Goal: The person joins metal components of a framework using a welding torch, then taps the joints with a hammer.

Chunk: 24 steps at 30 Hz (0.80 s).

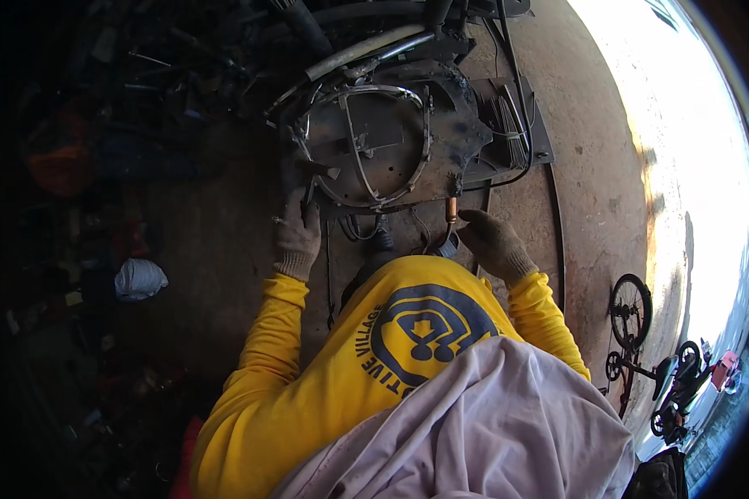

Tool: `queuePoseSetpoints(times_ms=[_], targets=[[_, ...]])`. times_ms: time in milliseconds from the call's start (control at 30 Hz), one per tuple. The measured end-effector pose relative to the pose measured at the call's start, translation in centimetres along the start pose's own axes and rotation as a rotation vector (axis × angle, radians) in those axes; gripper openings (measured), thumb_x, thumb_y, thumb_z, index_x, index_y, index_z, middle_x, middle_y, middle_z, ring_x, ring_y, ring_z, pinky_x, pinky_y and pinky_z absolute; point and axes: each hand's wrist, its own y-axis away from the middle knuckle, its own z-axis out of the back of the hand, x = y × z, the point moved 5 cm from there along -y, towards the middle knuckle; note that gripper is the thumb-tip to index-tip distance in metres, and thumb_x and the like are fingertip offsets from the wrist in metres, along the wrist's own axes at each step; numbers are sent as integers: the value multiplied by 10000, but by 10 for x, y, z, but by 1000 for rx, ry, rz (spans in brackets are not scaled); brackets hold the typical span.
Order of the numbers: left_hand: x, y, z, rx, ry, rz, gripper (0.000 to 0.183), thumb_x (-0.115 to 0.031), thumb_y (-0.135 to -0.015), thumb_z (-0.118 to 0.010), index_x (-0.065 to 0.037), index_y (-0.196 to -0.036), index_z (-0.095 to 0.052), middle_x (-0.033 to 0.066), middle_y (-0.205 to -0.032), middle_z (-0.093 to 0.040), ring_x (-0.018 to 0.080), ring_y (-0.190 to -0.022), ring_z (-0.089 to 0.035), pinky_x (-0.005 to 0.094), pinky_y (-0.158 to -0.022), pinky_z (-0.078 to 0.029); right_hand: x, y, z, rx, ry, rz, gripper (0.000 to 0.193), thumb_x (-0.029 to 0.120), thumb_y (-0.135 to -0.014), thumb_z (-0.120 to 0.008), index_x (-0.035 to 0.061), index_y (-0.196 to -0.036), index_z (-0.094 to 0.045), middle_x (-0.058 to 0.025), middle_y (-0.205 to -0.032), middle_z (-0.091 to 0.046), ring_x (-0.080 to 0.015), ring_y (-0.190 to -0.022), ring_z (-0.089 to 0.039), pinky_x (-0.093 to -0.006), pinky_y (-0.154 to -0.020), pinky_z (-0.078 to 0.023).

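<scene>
Your left hand [298, 237] presses the metal frame [374, 145] at seven o'clock, fingers flat; your right hand [493, 244] grips the torch [451, 209], welding apparently unfinished.

Concrete floor [216, 249] w/ metal plate [391, 141]

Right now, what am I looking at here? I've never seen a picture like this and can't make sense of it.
There is no machine: a camera worn on a person's head looks down, and its wide lens bends the edges. You see their yellow sleeves and two gloved hands. The left hand rests at the edge of a dark metal plate lying on the ground, with a bent wire ring on it. The right hand holds a tool with an orange tip by the plate's near edge. A bundle of thin rods lies to the right; bicycles stand in sunlight.
</scene>
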Motion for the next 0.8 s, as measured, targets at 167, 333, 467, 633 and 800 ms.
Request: queuePoseSetpoints(times_ms=[167,333,467,633,800], targets=[[16,24,17,-19,-76,319,295,-201,-940,-641,-85,-1209,-610,167,-1102,-695,373,-959,-686,423,-793,-552,43,-37,28,-43,-102,159,565,310,-947,-640,20,-1413,-508,-210,-1187,-691,-273,-1042,-702,-351,-901,-538],[44,15,-2,109,-225,575,354,-263,-916,-678,-116,-1231,-609,166,-1118,-711,371,-1005,-691,436,-828,-552,58,-111,50,-38,-108,149,619,339,-938,-636,25,-1445,-469,-194,-1114,-714,-269,-982,-716,-355,-847,-550],[42,6,-20,118,-168,572,387,-315,-907,-696,-136,-1238,-608,167,-1123,-713,364,-1043,-686,434,-870,-553,59,-111,53,-48,-112,124,631,368,-930,-634,51,-1451,-475,-183,-1076,-723,-261,-959,-718,-362,-825,-552],[26,-4,-21,111,-208,534,398,-318,-916,-684,-117,-1249,-599,173,-1156,-696,360,-1068,-677,438,-891,-550,35,-68,22,33,-281,89,542,325,-942,-638,60,-1402,-528,-188,-1152,-694,-257,-992,-704,-349,-860,-546],[32,-9,-20,162,-350,452,390,-317,-922,-670,-116,-1247,-596,181,-1131,-700,381,-1042,-680,445,-874,-559,5,-35,-12,119,-239,218,477,268,-945,-641,63,-1368,-556,-161,-1132,-704,-259,-1006,-702,-338,-883,-539]])
